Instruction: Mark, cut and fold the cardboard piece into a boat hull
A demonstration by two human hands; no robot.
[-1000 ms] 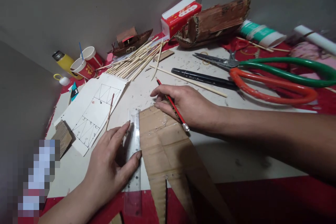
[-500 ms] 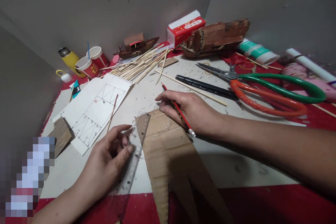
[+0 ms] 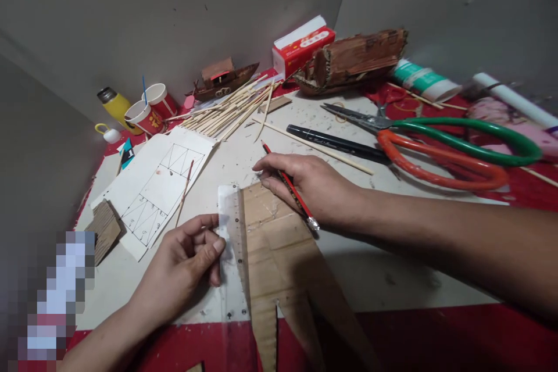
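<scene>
My left hand [image 3: 187, 261] pinches the left edge of a clear plastic ruler [image 3: 233, 279] between thumb and fingers. The ruler stands nearly upright in view, along the left side of a cut piece of cardboard [image 3: 274, 250] with long pointed strips toward me. My right hand [image 3: 305, 183] holds a red and black pencil [image 3: 291, 189], its point toward the back of the table and its silver end near the wrist. The fingertips of that hand rest at the cardboard's far edge. Part of the cardboard lies in shadow.
Scissors [image 3: 392, 128], a black marker [image 3: 335, 142] and a thin stick lie beyond my right hand. Left are a drawn paper sheet [image 3: 152, 186] and a cardboard scrap [image 3: 104, 229]. Behind stand many sticks [image 3: 231, 104], paper cups [image 3: 146, 119], a yellow bottle [image 3: 117, 106] and model boats [image 3: 353, 64].
The ruler has turned from a slant to nearly upright in view, against the cardboard's left edge, with my left hand still on it. My right hand has barely moved.
</scene>
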